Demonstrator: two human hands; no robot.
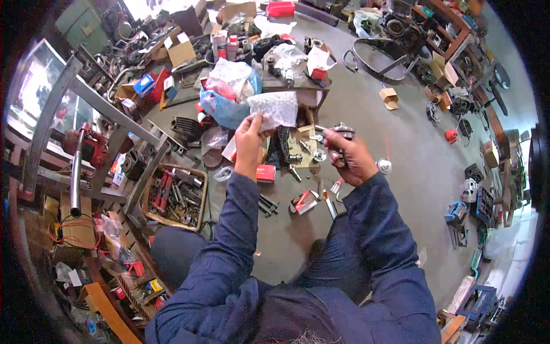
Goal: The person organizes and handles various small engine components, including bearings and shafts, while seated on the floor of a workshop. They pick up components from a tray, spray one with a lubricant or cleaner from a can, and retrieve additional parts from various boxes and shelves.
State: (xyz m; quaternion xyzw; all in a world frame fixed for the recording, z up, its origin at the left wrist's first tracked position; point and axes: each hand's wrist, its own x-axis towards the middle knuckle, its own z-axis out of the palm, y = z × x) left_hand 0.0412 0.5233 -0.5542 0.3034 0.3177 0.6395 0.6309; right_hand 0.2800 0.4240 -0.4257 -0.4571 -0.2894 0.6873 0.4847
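Observation:
My left hand (251, 137) pinches a sheet or pouch of clear bubble wrap (274, 108) by its lower left, in front of a blue plastic bag (220, 106). To its right, my right hand (350, 153) is wrapped round a metal part (342, 132) with a disc and a shaft pointing left. Below and between my hands lie metal shafts (295, 166) on cardboard, a black plastic wrapping (278, 140) and a red box (263, 174). An opened red and white box (303, 202) lies on the floor nearer me.
A tray of tools (199, 221) sits at left, beside a metal frame (103, 100). A cluttered bench (314, 94) stands ahead. Engine parts (471, 189) line the right side, with a small cardboard box (388, 98) on the floor and a round metal piece (384, 165) near my right hand.

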